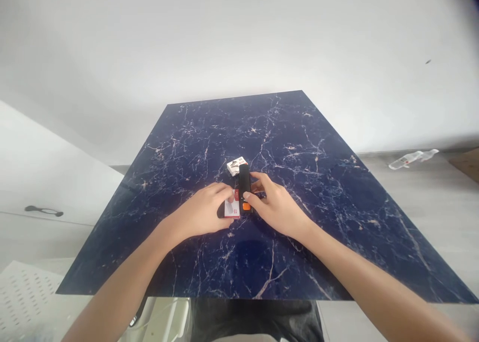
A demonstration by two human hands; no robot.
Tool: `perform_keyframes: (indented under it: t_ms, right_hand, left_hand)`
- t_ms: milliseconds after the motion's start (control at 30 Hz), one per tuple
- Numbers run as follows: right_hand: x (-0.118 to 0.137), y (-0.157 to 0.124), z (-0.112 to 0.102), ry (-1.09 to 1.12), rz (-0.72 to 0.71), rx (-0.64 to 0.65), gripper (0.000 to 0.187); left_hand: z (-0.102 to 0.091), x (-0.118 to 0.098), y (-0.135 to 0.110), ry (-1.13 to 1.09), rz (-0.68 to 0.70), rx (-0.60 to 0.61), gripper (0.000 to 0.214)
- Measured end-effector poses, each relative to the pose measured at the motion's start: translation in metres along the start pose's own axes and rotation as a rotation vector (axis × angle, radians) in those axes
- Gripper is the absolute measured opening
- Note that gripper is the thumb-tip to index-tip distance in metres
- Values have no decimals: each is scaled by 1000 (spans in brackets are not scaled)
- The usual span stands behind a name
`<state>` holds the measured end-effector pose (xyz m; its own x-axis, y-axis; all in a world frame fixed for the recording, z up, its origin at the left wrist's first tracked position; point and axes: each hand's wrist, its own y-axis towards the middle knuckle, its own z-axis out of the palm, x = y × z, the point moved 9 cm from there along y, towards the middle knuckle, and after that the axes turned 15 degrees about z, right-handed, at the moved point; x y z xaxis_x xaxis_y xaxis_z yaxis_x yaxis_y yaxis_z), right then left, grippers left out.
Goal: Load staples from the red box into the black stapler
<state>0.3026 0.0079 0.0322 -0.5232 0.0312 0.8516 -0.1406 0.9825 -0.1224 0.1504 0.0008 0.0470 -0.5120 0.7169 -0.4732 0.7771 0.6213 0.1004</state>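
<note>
A black stapler (244, 181) with an orange end lies lengthwise in the middle of the dark blue marbled table (307, 172). My right hand (275, 205) grips it from the right, thumb on the orange end. My left hand (204, 212) rests to its left, fingers curled onto a small red and white box (232, 208) that lies against the stapler. A second small white box (235, 164) sits just behind the stapler, touching neither hand.
A white wall rises behind the table. A white cabinet with a dark handle (44, 211) stands at the left. A clear plastic wrapper (411, 158) lies on the grey floor at the right. A perforated white surface (22, 297) shows at the bottom left.
</note>
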Motion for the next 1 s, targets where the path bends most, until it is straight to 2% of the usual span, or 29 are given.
perform_keyframes:
  t_ms: [233,400,700,833,900,1000]
  right_hand:
    - [-2,-3,4,-11,31,50,48]
    - [0,-5,5,-11,23,56,49]
    - [1,-6,5,-7,27,79,49]
    - [-2,-5,6,-11,39,64,46]
    - [-2,-5,6,-13,37,63,45]
    - [0,-6,7,-15,31,74,45]
  left_hand:
    - [-6,17,2,-52,-23,-33,37]
    - [-2,15,4,-72,21,-34,38]
    - [2,14,4,-117,-40,5,40]
    - [0,14,3,-85,39,18,44]
    - [-4,18,3,-63,97,-47,38]
    - [-13,34,3,9,98,-201,34]
